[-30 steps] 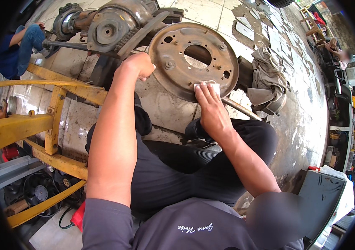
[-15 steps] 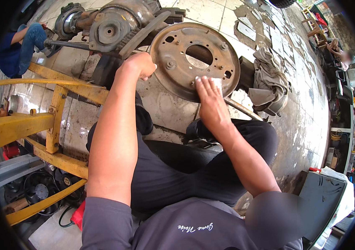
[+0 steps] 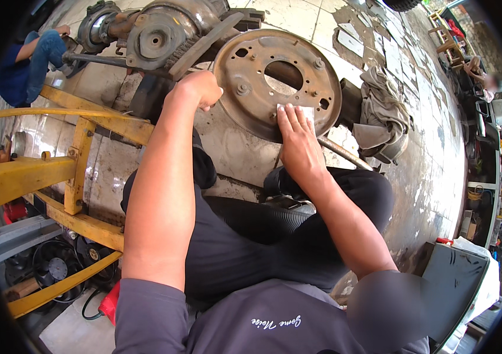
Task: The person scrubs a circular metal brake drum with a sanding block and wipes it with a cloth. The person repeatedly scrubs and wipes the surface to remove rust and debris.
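A round, rusty brake backing plate (image 3: 251,109) with a large centre hole and several studs stands tilted in front of me. My left hand (image 3: 197,89) is closed at its left rim, with the thumb against the edge; the curled fingers are partly hidden. My right hand (image 3: 298,133) lies flat on the lower right of the plate, fingers nearly together. Under these fingers a small white paper-like sheet (image 3: 308,111) is pressed to the metal. Whether it is sandpaper or cloth, I cannot tell.
Behind the plate lie a rusty axle housing (image 3: 180,20) and a wooden-backed bristle brush (image 3: 207,46). A grey cloth (image 3: 381,112) drapes at the right. At left stands a yellow metal frame (image 3: 27,180); beyond it sits another person (image 3: 41,62). A rod (image 3: 345,154) extends near my right knee.
My right hand has shifted very slightly, and more of the white sheet shows above its fingers. The plate has moved a touch up and right. My left hand keeps its place at the rim.
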`<state>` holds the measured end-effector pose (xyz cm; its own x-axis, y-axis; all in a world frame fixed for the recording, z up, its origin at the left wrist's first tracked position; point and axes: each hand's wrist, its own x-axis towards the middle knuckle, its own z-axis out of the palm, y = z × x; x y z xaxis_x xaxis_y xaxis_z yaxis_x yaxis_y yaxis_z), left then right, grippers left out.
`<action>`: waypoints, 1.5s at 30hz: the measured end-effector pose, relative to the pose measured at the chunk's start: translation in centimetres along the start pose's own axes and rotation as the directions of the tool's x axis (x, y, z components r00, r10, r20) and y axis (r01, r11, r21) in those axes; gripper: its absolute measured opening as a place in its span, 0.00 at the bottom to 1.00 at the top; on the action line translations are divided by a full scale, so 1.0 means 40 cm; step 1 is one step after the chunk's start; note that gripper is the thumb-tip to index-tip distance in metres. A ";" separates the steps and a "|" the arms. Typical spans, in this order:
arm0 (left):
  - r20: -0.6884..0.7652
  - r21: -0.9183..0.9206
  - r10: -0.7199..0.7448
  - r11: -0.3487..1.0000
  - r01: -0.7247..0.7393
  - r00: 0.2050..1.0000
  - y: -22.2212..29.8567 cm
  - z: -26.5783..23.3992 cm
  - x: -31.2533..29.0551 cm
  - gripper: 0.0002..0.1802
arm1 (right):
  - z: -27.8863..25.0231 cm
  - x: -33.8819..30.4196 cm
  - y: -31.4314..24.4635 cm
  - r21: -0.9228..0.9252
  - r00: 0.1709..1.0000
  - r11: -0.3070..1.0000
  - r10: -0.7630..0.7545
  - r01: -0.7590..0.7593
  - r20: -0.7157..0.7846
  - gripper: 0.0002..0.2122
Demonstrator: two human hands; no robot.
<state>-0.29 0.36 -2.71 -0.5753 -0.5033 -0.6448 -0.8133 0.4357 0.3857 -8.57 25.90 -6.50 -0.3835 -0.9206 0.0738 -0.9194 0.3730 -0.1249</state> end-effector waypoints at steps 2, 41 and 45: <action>-0.014 0.052 -0.015 0.998 0.016 1.000 -0.004 0.001 -0.002 0.20 | 0.007 -0.004 -0.010 -0.031 0.999 0.999 -0.035 0.034 -0.014 0.27; -0.050 0.070 0.030 0.997 -0.026 0.998 -0.012 0.006 -0.002 0.21 | -0.004 -0.038 -0.007 0.059 0.995 0.997 -0.044 0.039 0.088 0.29; -0.023 0.103 0.051 0.993 -0.049 0.998 0.001 0.003 -0.005 0.22 | -0.010 -0.014 0.018 0.031 0.997 0.999 0.035 -0.037 0.064 0.28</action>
<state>-0.19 0.57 -2.63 -0.6182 -0.4974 -0.6086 -0.7710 0.5342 0.3467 -9.06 26.73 -6.25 -0.4088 -0.9126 0.0058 -0.9015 0.4028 -0.1580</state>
